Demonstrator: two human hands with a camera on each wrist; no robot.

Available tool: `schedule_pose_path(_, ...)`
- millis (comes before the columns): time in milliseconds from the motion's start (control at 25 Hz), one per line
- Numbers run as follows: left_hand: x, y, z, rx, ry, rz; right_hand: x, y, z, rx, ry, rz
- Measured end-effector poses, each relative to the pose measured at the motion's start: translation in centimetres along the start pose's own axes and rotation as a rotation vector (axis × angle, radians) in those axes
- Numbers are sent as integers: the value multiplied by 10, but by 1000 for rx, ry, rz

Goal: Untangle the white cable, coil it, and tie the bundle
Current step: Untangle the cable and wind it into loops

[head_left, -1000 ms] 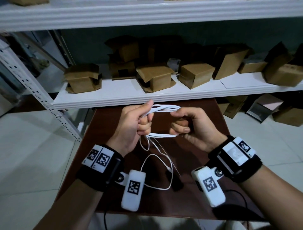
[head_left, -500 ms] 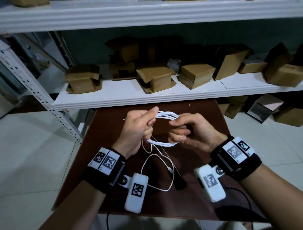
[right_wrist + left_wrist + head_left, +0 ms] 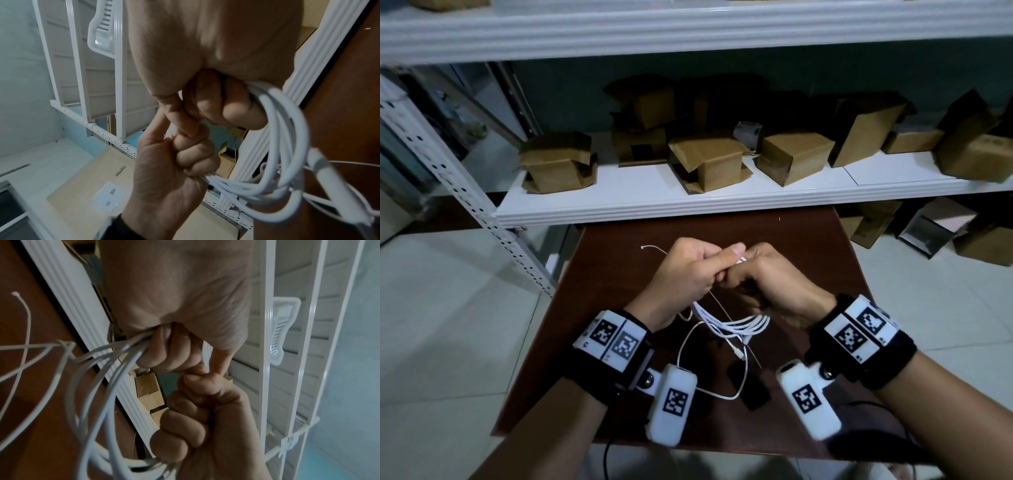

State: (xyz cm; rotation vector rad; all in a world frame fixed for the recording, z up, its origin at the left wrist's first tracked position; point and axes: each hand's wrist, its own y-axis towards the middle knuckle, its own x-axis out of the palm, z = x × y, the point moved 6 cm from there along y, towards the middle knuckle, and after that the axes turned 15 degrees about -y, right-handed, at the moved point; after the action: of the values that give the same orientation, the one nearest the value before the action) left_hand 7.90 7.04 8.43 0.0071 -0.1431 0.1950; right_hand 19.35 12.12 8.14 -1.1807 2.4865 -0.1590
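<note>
My two hands meet knuckle to knuckle over the brown table (image 3: pixel 599 294). The left hand (image 3: pixel 686 272) and the right hand (image 3: pixel 768 279) each grip the coiled white cable (image 3: pixel 738 325), whose loops hang below them toward me. A loose tail with a connector (image 3: pixel 739 355) droops to the table. A thin white tie (image 3: pixel 652 247) sticks out left of the left hand. In the left wrist view, curled fingers (image 3: pixel 162 350) clamp several cable strands (image 3: pixel 107 386). The right wrist view has fingers (image 3: pixel 232 107) wrapped round the cable bundle (image 3: pixel 277 162).
A white shelf (image 3: pixel 647 205) with several cardboard boxes (image 3: pixel 709 161) runs just behind the table. A perforated metal upright (image 3: pixel 465 198) slants at the left. A small black object (image 3: pixel 753 390) lies on the table. More boxes (image 3: pixel 935 229) sit on the tiled floor at right.
The hands have closed together and dropped slightly. The coil, earlier stretched between them, now hangs below them toward me. The thin tie's end now pokes out to the left.
</note>
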Motion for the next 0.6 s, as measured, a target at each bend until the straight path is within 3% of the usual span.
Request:
schedule_pose_path(280,-11,-4,-3,-127,-172,-179,-1,-4,-11,-23,127,-27)
schedule_pose_path(600,-4,-4,-19,-22,-372,-100,-17,-4,-6,19,484,90)
